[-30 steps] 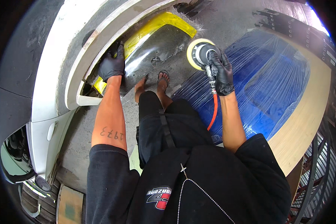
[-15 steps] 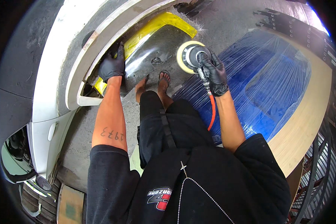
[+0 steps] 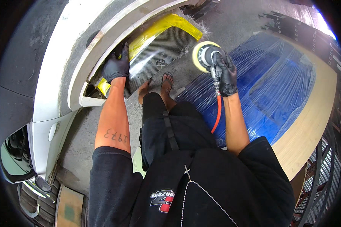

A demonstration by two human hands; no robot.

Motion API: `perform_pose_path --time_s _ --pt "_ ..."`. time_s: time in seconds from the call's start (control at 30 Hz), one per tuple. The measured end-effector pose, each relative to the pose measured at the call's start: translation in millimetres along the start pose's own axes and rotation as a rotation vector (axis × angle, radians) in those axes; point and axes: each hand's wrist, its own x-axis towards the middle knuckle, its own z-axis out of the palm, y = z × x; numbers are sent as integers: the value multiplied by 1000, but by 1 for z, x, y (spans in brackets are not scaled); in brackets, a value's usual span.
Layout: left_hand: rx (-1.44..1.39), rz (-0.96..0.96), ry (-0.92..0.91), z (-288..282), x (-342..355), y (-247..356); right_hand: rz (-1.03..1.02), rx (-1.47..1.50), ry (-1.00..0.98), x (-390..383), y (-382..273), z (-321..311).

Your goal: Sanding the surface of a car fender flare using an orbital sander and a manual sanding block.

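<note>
A car (image 3: 51, 94) stands left; just right of it, a panel (image 3: 149, 58), the left hand (image 3: 116, 69) at its left edge. A wrapped piece (image 3: 272, 83) lies right, on a board (image 3: 312, 117); a sander (image 3: 206, 55) in the right hand (image 3: 227, 75) is between.

Car-body workshop: white car (image 3: 44, 130), hose-fed sander (image 3: 208, 56), woven-pattern panel (image 3: 169, 43)

Round sander (image 3: 206, 56) farther right, over the floor, than half a second ago.

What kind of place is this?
Probably a car repair workshop: there's a white car, a shiny black panel with yellow edges, and what looks like a sander with a hose in the right hand.
</note>
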Motion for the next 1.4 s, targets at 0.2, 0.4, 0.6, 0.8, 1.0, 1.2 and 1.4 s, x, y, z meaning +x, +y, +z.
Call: perform_pose_path --time_s 0.2,0.4,0.6,0.8,1.0,1.2,1.4 --pt "29 29 2 2 1 0 19 78 8 -1 -11 -14" --pt "-4 37 56 6 0 0 129 51 -48 -4 2 -2" --pt "10 9 36 3 0 1 152 46 -94 -7 6 6" --pt "-60 69 77 2 -3 1 147 9 -80 -8 4 13" --pt "82 44 71 6 -1 -1 30 -31 -1 4 9 -10" --pt "50 92 121 12 4 -6 33 86 49 3 0 -32" --pt "34 -6 -39 3 1 1 153 45 -68 -3 7 -9"
